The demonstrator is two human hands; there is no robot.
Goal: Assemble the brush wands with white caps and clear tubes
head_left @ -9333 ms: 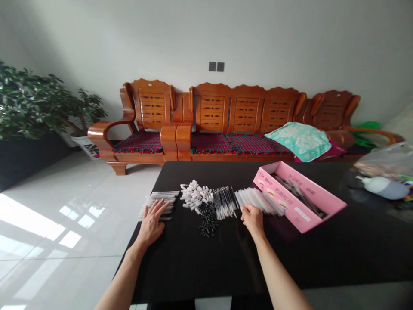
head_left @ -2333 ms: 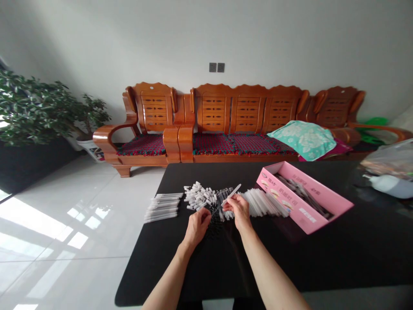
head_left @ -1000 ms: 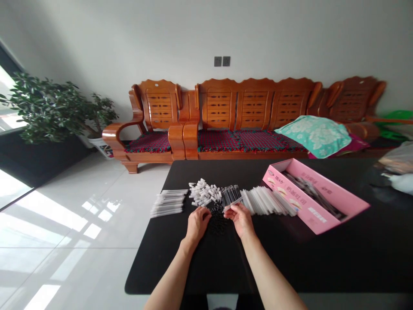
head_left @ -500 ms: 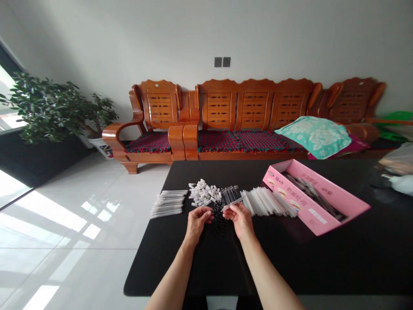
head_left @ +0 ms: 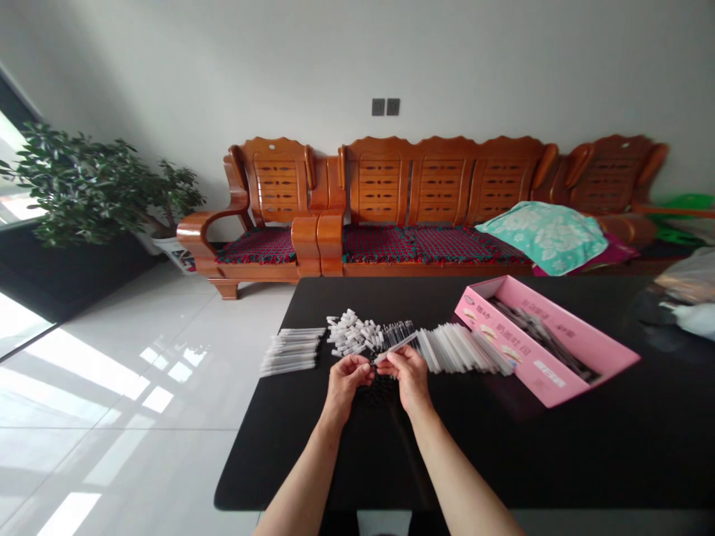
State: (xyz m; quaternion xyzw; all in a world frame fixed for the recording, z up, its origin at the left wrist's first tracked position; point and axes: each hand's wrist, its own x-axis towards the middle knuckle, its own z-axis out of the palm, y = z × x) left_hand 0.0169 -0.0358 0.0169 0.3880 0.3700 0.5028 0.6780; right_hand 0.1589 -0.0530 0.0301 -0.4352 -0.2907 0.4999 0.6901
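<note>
My right hand (head_left: 410,378) is closed on a whitish pen barrel (head_left: 404,342), which slants up to the right. Close to the barrel's lower end, my left hand (head_left: 345,383) is pinched; whatever its fingertips hold is too small to make out. Under both hands lies a pile of small black pen parts (head_left: 380,388), partly hidden. Beyond them are a heap of white pen caps (head_left: 351,333) and a bundle of dark, thin pen refills (head_left: 395,333). A row of translucent barrels (head_left: 461,348) lies right of my right hand, and several capped white pens (head_left: 291,351) lie at the left.
A pink open box (head_left: 550,376) holding dark-tipped sticks stands to the right on the black table (head_left: 558,461). Plastic bags (head_left: 696,316) sit at the far right edge. A wooden sofa (head_left: 441,186) and a potted plant (head_left: 112,186) are beyond the table.
My right hand has moved left with the pen barrel, bringing its end up to my left fingertips. My left hand has shifted slightly right.
</note>
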